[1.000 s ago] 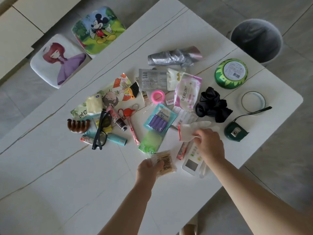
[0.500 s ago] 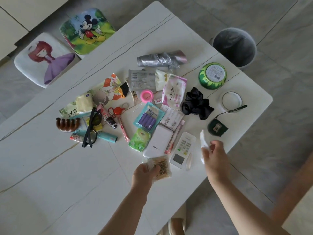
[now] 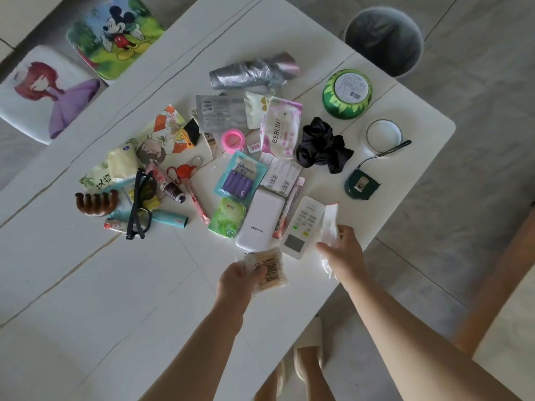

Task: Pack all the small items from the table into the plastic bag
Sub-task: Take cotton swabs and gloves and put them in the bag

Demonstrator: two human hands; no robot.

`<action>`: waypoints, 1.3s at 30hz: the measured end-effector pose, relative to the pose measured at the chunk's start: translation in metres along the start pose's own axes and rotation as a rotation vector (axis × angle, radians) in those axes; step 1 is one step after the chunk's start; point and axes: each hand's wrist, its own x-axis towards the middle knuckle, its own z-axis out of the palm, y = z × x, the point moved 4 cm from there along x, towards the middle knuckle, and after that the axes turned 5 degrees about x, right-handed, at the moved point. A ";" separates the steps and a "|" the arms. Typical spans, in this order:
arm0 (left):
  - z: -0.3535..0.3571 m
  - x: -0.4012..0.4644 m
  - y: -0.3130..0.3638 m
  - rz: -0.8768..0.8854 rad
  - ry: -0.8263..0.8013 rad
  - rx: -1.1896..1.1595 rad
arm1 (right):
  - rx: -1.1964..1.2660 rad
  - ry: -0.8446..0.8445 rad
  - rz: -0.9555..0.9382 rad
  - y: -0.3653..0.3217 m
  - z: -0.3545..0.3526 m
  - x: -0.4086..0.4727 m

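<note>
left hand [image 3: 237,280] pinches a pack of cotton swabs [image 3: 270,269], just below the white power bank [image 3: 260,219] | right hand [image 3: 343,251] grips the thin plastic bag [image 3: 330,224], right of the power bank, over the remote [image 3: 304,224] | hands apart | other small things lie above and left of the power bank on the table [image 3: 86,285]

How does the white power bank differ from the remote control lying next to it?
The power bank has a plain white face with only small print near one end; the remote control carries rows of buttons and a grey screen. The power bank lies fully in view, while the remote control's right edge is partly hidden by the plastic bag held in the right hand. Both are white, rounded slabs lying flat on the table, untouched.
</note>
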 end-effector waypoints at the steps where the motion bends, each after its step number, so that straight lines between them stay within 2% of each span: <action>1: 0.001 -0.004 0.003 0.004 -0.005 0.008 | 0.123 -0.039 0.056 0.000 -0.006 -0.005; 3: 0.005 -0.015 0.010 0.021 -0.021 0.020 | 0.244 -0.146 0.103 -0.003 -0.018 -0.018; 9: 0.029 -0.066 0.051 0.093 -0.108 0.093 | 0.438 -0.335 -0.030 -0.035 -0.079 -0.079; 15: 0.081 -0.125 0.101 0.201 -0.236 0.172 | 0.582 -0.145 -0.070 -0.041 -0.164 -0.117; 19: 0.129 -0.166 0.126 0.271 -0.341 0.262 | 0.659 -0.027 -0.026 -0.024 -0.228 -0.137; 25: 0.215 -0.234 0.146 0.187 -0.472 0.170 | 0.686 0.100 -0.030 0.020 -0.323 -0.159; 29: 0.284 -0.277 0.149 0.199 -0.527 0.235 | 0.689 0.197 -0.058 0.050 -0.385 -0.186; 33: 0.357 -0.318 0.136 0.236 -0.588 0.286 | 0.755 0.407 -0.035 0.095 -0.445 -0.203; 39: 0.456 -0.380 0.105 0.302 -0.662 0.427 | 0.897 0.481 -0.040 0.162 -0.523 -0.222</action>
